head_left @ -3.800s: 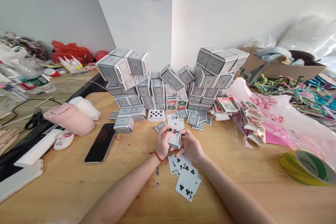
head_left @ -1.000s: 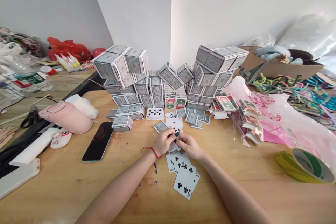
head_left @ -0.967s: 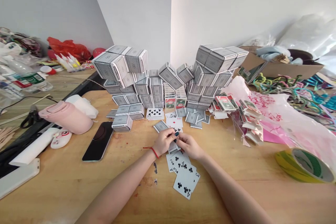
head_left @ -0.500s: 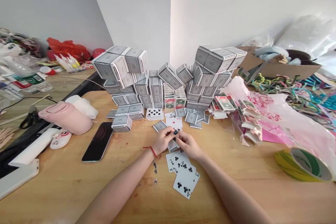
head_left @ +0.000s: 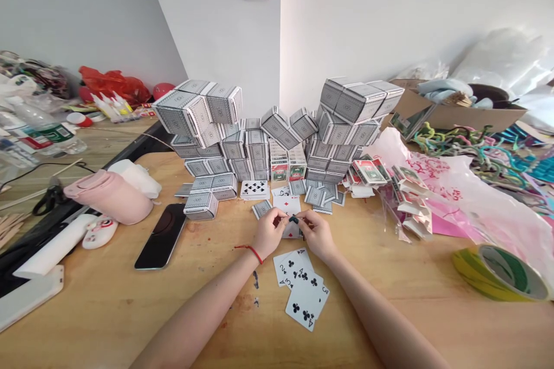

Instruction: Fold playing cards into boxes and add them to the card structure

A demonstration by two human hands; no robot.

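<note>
My left hand [head_left: 269, 232], with a red string bracelet at its wrist, and my right hand [head_left: 319, 234] meet over the table. Both have their fingers closed in a pinch on a playing card [head_left: 291, 233], whose face with a red diamond shows below the fingertips. Just beyond the hands lies another diamond card [head_left: 286, 203], partly hidden by the fingers. Nearer to me, several club cards [head_left: 303, 294] overlap face up. A face-down card [head_left: 261, 208] rests beside my left hand, and loose grey-backed cards [head_left: 319, 195] are scattered past my right.
Block structures of folded grey-backed cards stand behind: a left stack [head_left: 203, 150], a right stack [head_left: 346, 127]. A phone [head_left: 161, 236] and a pink bottle [head_left: 110, 196] lie left. Card boxes [head_left: 411, 196], a plastic sheet [head_left: 450, 184] and a tape roll [head_left: 497, 271] are on the right.
My hands have drawn slightly apart, with the right one shifting to the right. The held card's diamond face now shows between them. The club cards lie as before.
</note>
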